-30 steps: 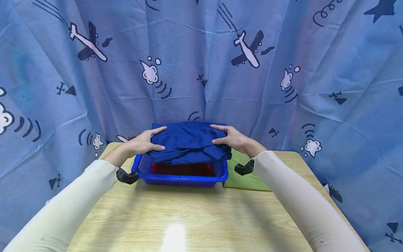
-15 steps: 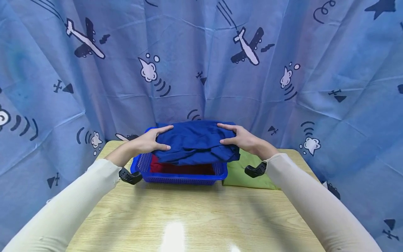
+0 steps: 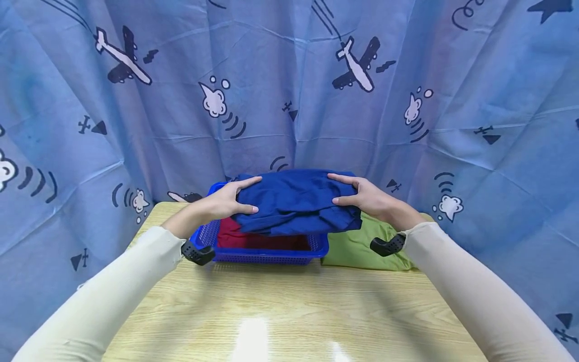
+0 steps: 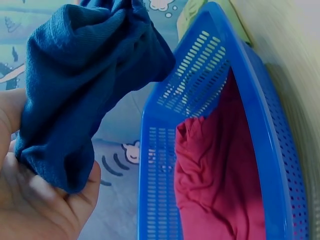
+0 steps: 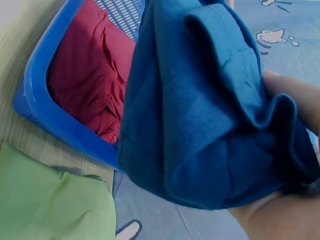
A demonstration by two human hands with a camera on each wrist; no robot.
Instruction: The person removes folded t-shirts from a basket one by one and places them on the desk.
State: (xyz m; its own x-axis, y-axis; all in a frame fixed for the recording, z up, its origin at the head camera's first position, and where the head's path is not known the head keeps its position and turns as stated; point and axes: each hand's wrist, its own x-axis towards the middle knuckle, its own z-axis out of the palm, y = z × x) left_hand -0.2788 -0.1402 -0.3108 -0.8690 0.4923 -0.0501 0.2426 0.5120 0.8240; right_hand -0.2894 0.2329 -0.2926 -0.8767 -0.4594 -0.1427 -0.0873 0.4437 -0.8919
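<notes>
A folded dark blue cloth [image 3: 296, 201] is held up between both hands, above a blue plastic basket [image 3: 271, 257]. My left hand [image 3: 224, 202] grips its left end, thumb in front and fingers around the side; the left wrist view shows the fingers curled under the cloth [image 4: 95, 85]. The right hand [image 3: 371, 198] grips the opposite end in the same way, partly hidden behind the cloth [image 5: 200, 115] in the right wrist view. Inside the basket lies a red cloth [image 4: 215, 185]. To the basket's right, a green cloth [image 3: 362, 246] lies flat on the table.
The wooden table [image 3: 289, 306] stretches from the basket toward the person. Behind it hangs a blue curtain [image 3: 253, 65] with printed planes and clouds, close to the table's far edge.
Both hands have carried the blue cloth to the right, from over the basket partly toward the green cloth. More of the red cloth shows at the basket's left.
</notes>
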